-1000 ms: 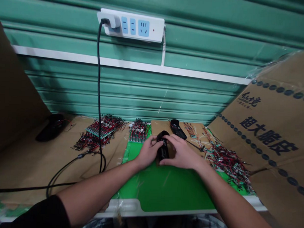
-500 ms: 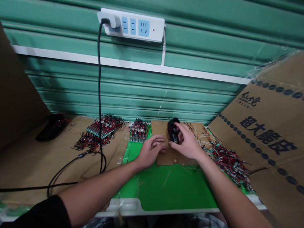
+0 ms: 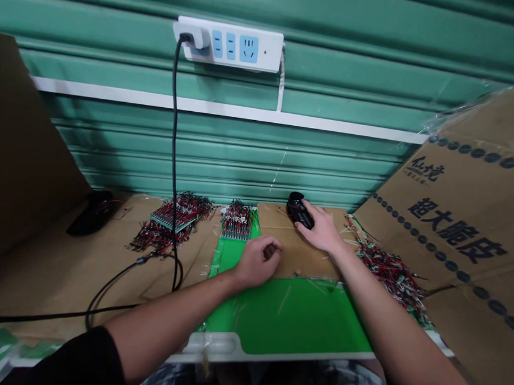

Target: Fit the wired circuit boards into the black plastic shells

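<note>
My right hand is on a black plastic housing with thin wires at its far end. Its thumb is at the near end and its fingers are along the right side. The housing lies on a brown cardboard sheet. My left hand rests at the left edge of that sheet, over the green mat. Its fingers are curled in towards the thumb, and whatever may be inside them is hidden. Just beyond it sits a small stack of circuit boards with red and black wires.
A wired circuit-board pile and another black housing lie at left. Loose wired parts are heaped at right, beside a cardboard box panel. A black cable hangs from the power strip on the green wall.
The black housing has gone from tilted up to lying lower on the cardboard, with my right hand still at it. My left hand has drawn slightly nearer and its fingers have curled in.
</note>
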Motion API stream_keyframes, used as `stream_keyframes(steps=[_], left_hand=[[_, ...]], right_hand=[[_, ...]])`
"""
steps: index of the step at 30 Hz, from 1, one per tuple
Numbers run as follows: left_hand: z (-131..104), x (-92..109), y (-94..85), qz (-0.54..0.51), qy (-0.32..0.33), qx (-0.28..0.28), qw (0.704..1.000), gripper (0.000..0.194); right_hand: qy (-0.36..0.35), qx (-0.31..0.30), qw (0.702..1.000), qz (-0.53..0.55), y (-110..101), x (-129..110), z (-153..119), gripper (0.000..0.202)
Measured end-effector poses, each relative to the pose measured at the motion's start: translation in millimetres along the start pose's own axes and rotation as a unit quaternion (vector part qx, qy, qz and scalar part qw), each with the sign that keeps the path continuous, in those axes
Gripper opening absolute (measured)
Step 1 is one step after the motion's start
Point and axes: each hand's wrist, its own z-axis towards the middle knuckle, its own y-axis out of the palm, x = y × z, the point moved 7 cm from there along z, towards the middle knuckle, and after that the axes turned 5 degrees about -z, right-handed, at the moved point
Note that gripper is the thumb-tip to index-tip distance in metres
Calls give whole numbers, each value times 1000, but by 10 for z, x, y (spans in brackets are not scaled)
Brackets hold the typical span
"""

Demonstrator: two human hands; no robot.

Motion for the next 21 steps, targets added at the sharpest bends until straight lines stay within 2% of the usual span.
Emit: stream_keyframes(steps=[4, 7, 10, 12, 14, 17, 19, 21], left_hand=[[1, -51, -27, 52, 20, 6, 998, 10], [28, -55, -91, 144, 35, 18, 989, 10], [86, -22, -205, 281, 18, 43, 959, 16], [130, 17, -293, 364, -9, 62, 929, 24], [174, 55, -370, 427, -39, 71, 901, 29], [217, 64, -494, 511, -91, 94, 850, 40], [224, 33, -570, 557, -126, 112, 814, 51], [225, -7, -603, 580, -141, 116, 794, 61]], right_hand=[[31, -11, 999, -23, -28, -3, -40, 88], [46, -16, 998, -29, -45, 17, -72, 90], [53, -17, 998, -24, -82, 15, -95, 91], [43, 5, 999, -28, -160, -57, -111, 91], [17, 49, 998, -39, -275, -214, -144, 84], [-41, 85, 995, -21, -365, -543, -232, 56], [-80, 58, 995, 22, -316, -755, -278, 39], [-119, 6, 990, 69, -240, -941, -300, 26]])
